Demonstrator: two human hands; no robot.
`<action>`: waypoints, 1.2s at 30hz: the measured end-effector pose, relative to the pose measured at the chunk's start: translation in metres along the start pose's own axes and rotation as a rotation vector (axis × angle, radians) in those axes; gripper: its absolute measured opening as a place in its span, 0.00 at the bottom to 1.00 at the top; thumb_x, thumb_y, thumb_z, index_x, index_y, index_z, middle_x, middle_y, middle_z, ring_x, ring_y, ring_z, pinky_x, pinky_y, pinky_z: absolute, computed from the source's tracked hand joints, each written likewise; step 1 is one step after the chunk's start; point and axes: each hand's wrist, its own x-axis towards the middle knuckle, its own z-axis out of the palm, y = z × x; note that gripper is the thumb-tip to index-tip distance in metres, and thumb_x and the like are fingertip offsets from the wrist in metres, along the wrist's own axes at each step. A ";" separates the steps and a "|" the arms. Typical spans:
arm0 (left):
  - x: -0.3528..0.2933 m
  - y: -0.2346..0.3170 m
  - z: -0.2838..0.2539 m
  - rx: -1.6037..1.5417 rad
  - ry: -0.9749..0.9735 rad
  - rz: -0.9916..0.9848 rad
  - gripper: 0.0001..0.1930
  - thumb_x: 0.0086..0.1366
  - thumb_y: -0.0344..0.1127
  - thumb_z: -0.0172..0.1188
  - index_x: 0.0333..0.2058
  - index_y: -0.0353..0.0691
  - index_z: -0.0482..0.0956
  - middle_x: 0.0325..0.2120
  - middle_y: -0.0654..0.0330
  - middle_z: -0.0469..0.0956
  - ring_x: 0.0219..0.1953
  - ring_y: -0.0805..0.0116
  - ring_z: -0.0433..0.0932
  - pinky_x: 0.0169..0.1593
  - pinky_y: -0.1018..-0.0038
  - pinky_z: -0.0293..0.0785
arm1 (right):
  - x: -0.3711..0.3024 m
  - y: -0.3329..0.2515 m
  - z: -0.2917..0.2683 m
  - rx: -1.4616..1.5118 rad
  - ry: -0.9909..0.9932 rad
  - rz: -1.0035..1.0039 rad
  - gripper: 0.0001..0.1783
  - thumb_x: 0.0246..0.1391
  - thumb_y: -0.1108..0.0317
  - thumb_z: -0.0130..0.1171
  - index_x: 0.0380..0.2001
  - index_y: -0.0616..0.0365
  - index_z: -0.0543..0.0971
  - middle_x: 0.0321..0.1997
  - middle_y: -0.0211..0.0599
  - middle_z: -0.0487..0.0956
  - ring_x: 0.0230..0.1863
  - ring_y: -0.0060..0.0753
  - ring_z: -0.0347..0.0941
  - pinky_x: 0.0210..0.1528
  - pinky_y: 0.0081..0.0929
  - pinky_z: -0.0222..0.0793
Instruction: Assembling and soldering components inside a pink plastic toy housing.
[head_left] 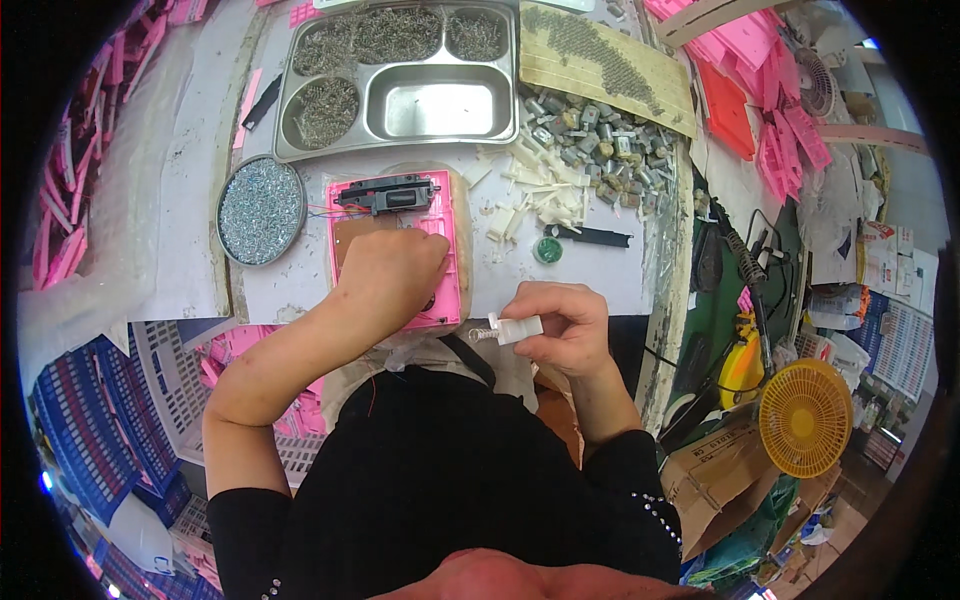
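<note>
Head view: the left hand (392,272) presses flat, fingers curled, on a glossy pink plastic panel (443,262) at the worktop's near edge, a black ribbed part (388,192) across its top. Just right, the right hand (566,328) pinches a small white plastic piece (517,327) with a wire spring. A round tin of shiny screws (261,210) sits left, beneath a steel compartment tray (440,102).

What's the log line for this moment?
left hand: pressing on pink panel | right hand: holds white plastic part with spring
</note>
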 end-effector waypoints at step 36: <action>-0.049 -0.036 0.006 -0.269 0.427 0.403 0.12 0.51 0.27 0.69 0.37 0.39 0.82 0.34 0.57 0.81 0.33 0.58 0.82 0.33 0.66 0.79 | 0.077 0.004 0.028 -1.299 -0.205 -0.293 0.10 0.42 0.72 0.69 0.31 0.56 0.82 0.35 0.34 0.76 0.39 0.42 0.71 0.41 0.35 0.72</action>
